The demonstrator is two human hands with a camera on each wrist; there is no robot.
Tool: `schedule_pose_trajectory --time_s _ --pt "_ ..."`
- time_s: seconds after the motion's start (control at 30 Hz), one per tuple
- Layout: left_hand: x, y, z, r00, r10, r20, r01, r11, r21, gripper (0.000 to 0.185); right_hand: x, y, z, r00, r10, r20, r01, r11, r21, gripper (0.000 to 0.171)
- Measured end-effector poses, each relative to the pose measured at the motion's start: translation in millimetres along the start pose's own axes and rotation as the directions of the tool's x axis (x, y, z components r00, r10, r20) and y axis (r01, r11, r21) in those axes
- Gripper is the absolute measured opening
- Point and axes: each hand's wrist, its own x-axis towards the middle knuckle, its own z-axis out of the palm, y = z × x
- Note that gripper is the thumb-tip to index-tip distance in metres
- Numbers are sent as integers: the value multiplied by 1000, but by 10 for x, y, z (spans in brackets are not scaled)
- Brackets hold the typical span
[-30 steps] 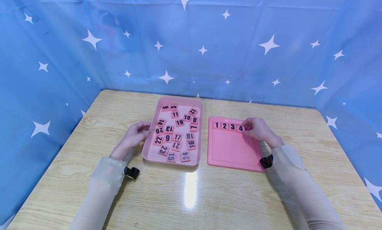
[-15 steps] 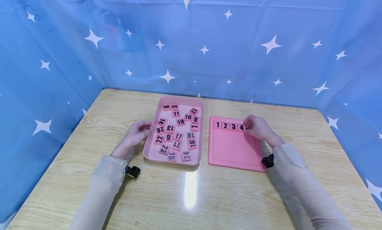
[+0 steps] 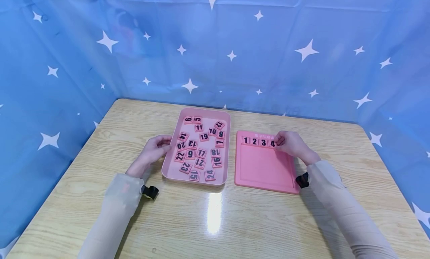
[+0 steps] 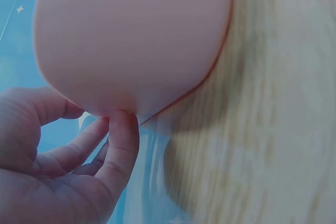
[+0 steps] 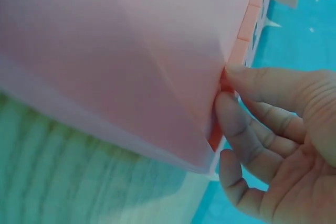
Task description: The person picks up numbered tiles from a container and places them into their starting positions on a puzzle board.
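A pink tray [image 3: 205,112] in the middle of the table holds several loose pink number tiles [image 3: 201,153]. To its right lies a pink board [image 3: 263,167] with tiles 1, 2 and 3 [image 3: 254,141] in its top row. Beside them sits tile 4 [image 3: 272,143], and my right hand [image 3: 278,142] pinches it at its right side. The right wrist view shows thumb and forefinger [image 5: 233,114] closed on that tile [image 5: 224,83] at the board's edge [image 5: 157,77]. My left hand [image 3: 165,144] rests against the tray's left rim, its fingertips [image 4: 123,124] touching the tray's outer wall [image 4: 131,40].
The wooden table [image 3: 215,221] is enclosed on three sides by a blue star-printed cloth [image 3: 215,57]. Both forearms in light sleeves reach in from the near edge. Bare tabletop lies in front of the tray and board.
Both hands keep their places. Only the view has drifted slightly.
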Motion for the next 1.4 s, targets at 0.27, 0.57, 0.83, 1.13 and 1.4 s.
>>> schedule_pose_trajectory --time_s 0.27,0.57,0.83,1.13,1.4 --pt "5 -18 1 1000 -5 0 5 1000 -4 39 87 -284 -190 999 -5 -41 6 1000 8 21" --pt "11 -11 -4 1000 14 2 -14 1000 -8 39 488 -1004 -140 995 -39 -88 53 986 158 23" --pt "12 -15 -13 1000 9 5 -9 1000 -15 40 977 -1454 233 995 -23 -94 59 911 407 28" --pt "17 -8 -2 1000 7 16 -7 999 -32 40 1436 -1662 737 997 72 -22 -55 898 436 29" --pt "15 -30 -8 1000 2 5 -2 999 -44 40 1601 -1743 985 993 121 3 -113 921 372 32"
